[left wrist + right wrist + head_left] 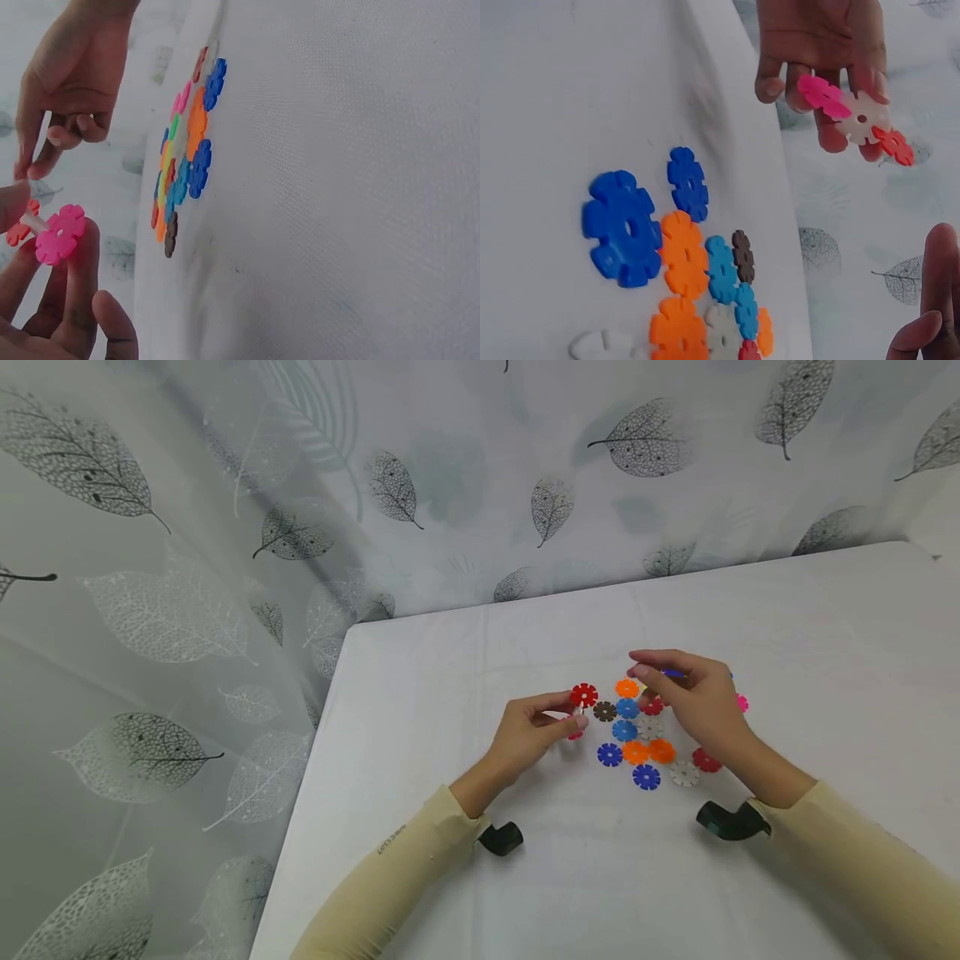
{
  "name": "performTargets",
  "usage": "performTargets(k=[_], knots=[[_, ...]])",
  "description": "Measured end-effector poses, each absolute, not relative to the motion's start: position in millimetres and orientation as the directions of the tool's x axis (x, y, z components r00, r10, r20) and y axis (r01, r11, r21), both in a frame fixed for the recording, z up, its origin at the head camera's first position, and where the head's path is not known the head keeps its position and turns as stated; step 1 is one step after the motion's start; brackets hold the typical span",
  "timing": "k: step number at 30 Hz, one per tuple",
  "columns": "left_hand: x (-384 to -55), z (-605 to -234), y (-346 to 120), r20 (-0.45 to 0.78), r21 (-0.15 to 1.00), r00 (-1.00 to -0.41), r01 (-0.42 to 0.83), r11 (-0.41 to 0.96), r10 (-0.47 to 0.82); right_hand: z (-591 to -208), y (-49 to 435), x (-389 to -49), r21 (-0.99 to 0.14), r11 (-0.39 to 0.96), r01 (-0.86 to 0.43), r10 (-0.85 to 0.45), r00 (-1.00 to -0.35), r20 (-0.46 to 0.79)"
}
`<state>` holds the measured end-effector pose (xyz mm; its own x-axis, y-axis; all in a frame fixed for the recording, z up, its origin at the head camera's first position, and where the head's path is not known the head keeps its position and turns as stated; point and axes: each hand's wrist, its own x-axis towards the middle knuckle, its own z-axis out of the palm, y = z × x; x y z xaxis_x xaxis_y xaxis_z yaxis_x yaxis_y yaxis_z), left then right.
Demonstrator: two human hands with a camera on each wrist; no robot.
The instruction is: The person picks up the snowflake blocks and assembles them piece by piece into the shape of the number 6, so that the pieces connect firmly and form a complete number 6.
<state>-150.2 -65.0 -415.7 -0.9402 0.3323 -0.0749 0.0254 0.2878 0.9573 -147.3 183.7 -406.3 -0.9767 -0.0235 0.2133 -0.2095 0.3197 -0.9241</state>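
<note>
Joined discs [577,697] in the head view are pinched by the left hand [525,733], above the worktop [420,710]; the right hand [701,697], relaxed and holding nothing, hovers over loose discs [609,754]. The left wrist view shows the pink disc [54,246] against the left hand; the right wrist view, the white disc [874,112] linking pink and red.

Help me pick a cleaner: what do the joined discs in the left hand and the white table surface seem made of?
Joined discs: probably moulded plastic, smooth, given solid colours and clean notches. White table surface: perhaps woven cloth, matte, given fine grid texture.
</note>
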Motion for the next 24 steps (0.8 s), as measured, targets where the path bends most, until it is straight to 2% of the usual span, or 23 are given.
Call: performTargets(k=[11, 17, 24], knots=[[-153.3, -417.7, -64.0, -0.1, 0.965, -0.944, -0.015, 0.263, 0.313, -396.8, 211.6, -155.1, -0.935, 0.299, -0.192, 0.115, -0.965, 0.236], [-154.2, -418.8, -64.9, -0.094, 0.969, -0.952, -0.021, 0.247, 0.291, -402.5, 224.6, -160.2, -0.9, 0.41, -0.149, 0.134, -0.966, 0.221], [-154.2, -419.3, -64.5, -0.08, 0.972, -0.957, -0.013, 0.235, 0.278, -415.9, 237.5, -164.2, -0.851, 0.521, -0.067, 0.118, -0.982, 0.149]])
